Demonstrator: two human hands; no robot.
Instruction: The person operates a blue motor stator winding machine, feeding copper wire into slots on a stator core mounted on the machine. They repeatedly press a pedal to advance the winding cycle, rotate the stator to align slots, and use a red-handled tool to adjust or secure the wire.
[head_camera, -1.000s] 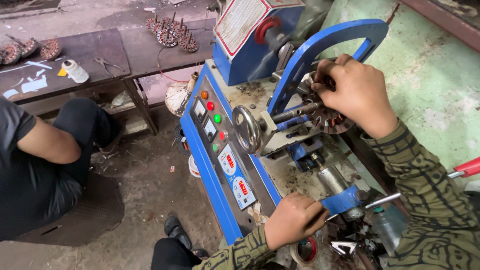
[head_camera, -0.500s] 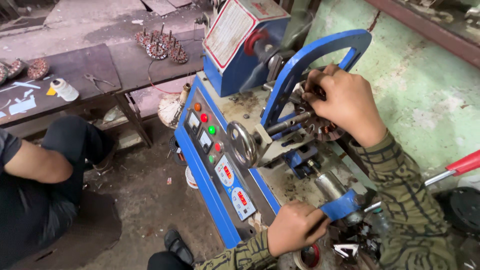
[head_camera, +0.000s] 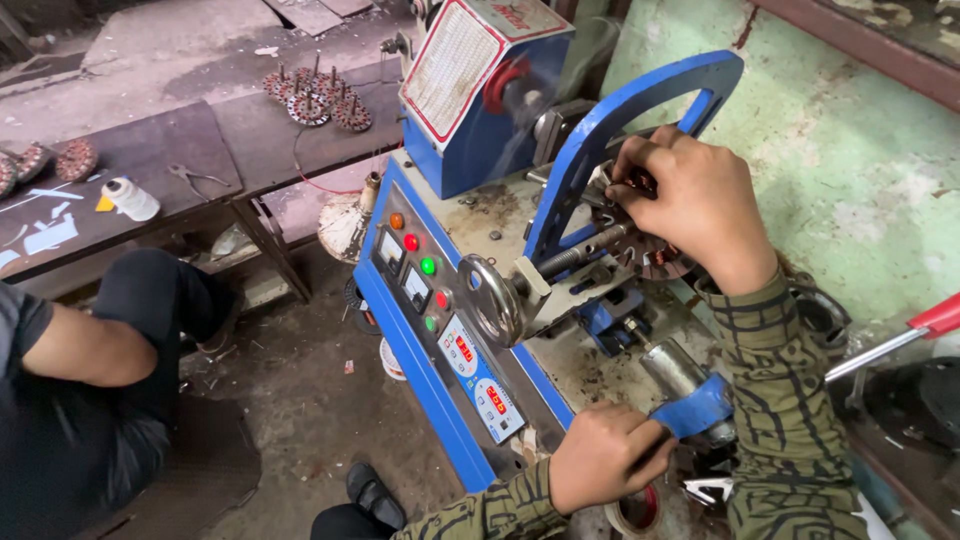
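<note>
Beside green wall, blue machine (head_camera: 450, 330): left hand (head_camera: 600, 465) grips blue lever (head_camera: 695, 408), right hand (head_camera: 690, 205) pinches stator (head_camera: 640, 245).

Workshop, blue winding machine (head_camera: 450, 330), grimy workbench (head_camera: 150, 170)

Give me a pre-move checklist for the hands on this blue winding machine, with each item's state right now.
1. Right hand gripping the round slotted core on the spindle: ok.
2. Left hand closed on the blue handle: ok.
3. Fingers clear of the blue arched guard: not ok, they sit against it.
4. Wire seated in the core: cannot tell.
5. Control panel lights lit: ok.
6. Seated person apart from the machine: ok.
</note>
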